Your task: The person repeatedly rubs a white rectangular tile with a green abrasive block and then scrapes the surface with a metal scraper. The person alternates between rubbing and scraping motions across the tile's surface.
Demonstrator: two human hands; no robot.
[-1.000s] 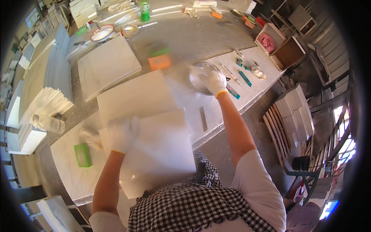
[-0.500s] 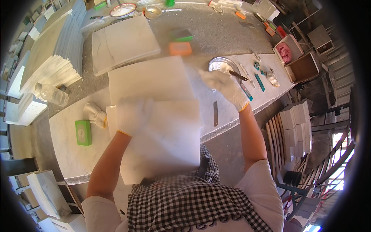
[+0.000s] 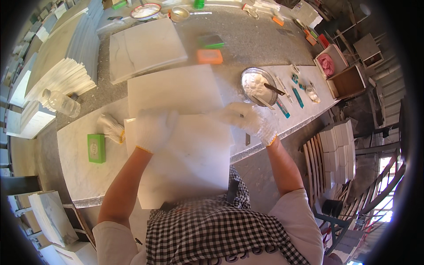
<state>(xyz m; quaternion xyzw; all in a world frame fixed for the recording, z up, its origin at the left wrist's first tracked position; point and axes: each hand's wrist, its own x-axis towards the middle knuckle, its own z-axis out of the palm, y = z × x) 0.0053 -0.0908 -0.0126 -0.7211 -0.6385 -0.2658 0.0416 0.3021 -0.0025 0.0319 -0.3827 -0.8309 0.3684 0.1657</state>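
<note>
A white marble-like slab (image 3: 190, 163) spans from the bench to my apron, overlapping another pale slab (image 3: 174, 88) behind it. My left hand (image 3: 154, 128), in a white knitted glove, rests at its upper left edge, its fingers blurred. My right hand (image 3: 247, 118), gloved alike, is at the slab's upper right corner; motion smears its fingers, so I cannot make out whether they hold anything. Just beyond it stands a metal bowl (image 3: 245, 88) of white paste or powder, with a dark-handled tool (image 3: 274, 89) across its rim. A thin metal strip (image 3: 247, 139) shows partly beneath my right hand.
On the left lie a spare glove (image 3: 110, 128), a green box (image 3: 96, 148) and a clear bottle (image 3: 62, 102). Stacked slabs (image 3: 66, 48) rise behind them. Farther back are another slab (image 3: 145, 48) and an orange block (image 3: 209, 56). A teal cutter (image 3: 298, 96) lies right of the bowl.
My right hand has moved from over the bowl down and left to the slab's corner, uncovering the bowl and partly covering the metal strip. My left hand stays on the slab.
</note>
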